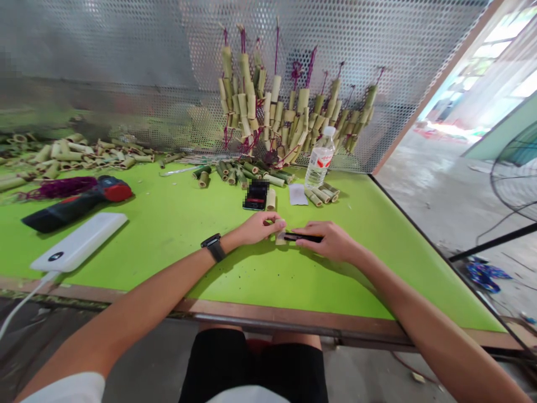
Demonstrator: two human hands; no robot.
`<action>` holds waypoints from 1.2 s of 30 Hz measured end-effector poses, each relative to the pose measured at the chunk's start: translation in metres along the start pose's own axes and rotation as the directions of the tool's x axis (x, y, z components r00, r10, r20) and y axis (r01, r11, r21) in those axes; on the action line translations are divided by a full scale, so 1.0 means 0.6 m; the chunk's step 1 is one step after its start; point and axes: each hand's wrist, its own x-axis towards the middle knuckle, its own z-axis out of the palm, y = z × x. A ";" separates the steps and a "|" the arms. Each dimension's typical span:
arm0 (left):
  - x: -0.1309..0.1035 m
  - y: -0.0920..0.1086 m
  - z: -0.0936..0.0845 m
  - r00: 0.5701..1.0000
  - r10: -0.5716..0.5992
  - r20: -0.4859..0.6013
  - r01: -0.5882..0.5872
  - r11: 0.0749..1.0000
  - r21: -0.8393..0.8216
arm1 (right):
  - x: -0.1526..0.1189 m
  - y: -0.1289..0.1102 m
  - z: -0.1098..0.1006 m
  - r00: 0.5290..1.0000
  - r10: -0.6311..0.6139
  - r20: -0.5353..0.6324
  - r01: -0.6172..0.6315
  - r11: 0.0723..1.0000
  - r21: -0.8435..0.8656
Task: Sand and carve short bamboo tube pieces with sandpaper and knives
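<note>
Pinched in the fingers of my left hand [268, 225] is a short, pale piece of bamboo tube [280, 240], held at the table's middle. My right hand [329, 238] is closed round a black-handled knife [302, 237], which points left. Its greyish tip meets the bamboo piece; the exact contact is too small to tell. Just beyond my left hand another short bamboo tube [271, 199] stands upright beside a phone [255, 195]. Small dark specks lie on the green table [251, 280] below my hands.
Behind stand a water bottle [320, 159], a paper square [298, 194] and cut bamboo tubes [321, 195]. Strung bamboo pieces [247, 106] hang on a perforated metal panel [168, 50]. At left lie a cordless tool [79, 204], a white power bank [79, 240], purple cord [62, 188] and heaped bamboo [67, 154].
</note>
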 end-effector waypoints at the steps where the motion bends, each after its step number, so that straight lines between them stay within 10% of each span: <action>1: 0.000 0.000 0.000 1.000 -0.002 0.003 0.002 1.000 -0.001 | 0.000 0.003 0.000 1.000 0.020 -0.022 -0.020 1.000 -0.008; 9: 0.000 0.002 0.000 1.000 -0.002 0.009 0.002 1.000 -0.011 | -0.001 -0.014 0.005 0.989 -0.073 0.131 0.077 0.997 -0.025; 17: -0.001 0.004 -0.001 1.000 -0.016 0.015 0.016 1.000 -0.010 | 0.000 0.007 -0.004 0.999 0.030 -0.044 -0.032 0.998 -0.054; 25: -0.001 0.004 0.000 1.000 0.002 0.018 -0.001 1.000 -0.022 | -0.002 -0.015 0.005 0.992 -0.052 0.115 0.062 0.994 -0.086; 36: -0.001 0.001 -0.002 1.000 -0.007 0.003 0.008 0.999 -0.032 | -0.004 -0.011 -0.005 1.000 -0.003 0.005 0.003 1.000 -0.003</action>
